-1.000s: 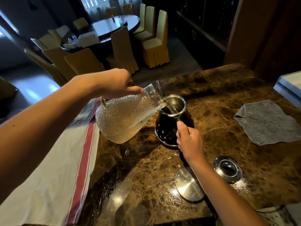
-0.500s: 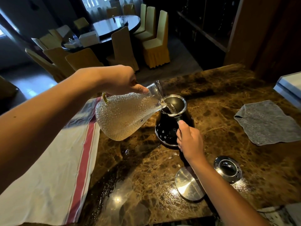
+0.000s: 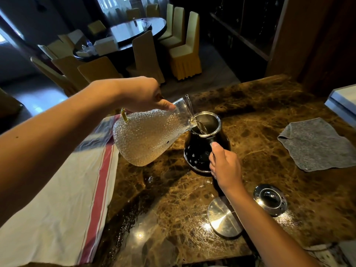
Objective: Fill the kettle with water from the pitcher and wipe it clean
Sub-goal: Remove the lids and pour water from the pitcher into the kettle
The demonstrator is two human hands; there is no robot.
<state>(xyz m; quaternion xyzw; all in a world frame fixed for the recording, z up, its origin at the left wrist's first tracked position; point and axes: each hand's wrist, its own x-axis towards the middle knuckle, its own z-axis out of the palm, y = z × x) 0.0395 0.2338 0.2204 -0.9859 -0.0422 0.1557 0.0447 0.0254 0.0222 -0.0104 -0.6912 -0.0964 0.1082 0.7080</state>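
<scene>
The dark kettle [image 3: 200, 151] stands upright on the marble table [image 3: 269, 105], its open mouth receiving a thin stream from the dimpled glass pitcher [image 3: 148, 137], which is tilted with its spout at the kettle's rim. The pitcher is gripped at the neck by the left hand [image 3: 140, 93], while what appears to be the kettle's handle, largely hidden, is clasped by the right hand [image 3: 225, 166]. A grey cloth [image 3: 316, 145] lies well apart to the right, a round metal lid [image 3: 223, 218] and a metal base [image 3: 269, 199] near the front, and a striped towel [image 3: 63, 209] at the left.
</scene>
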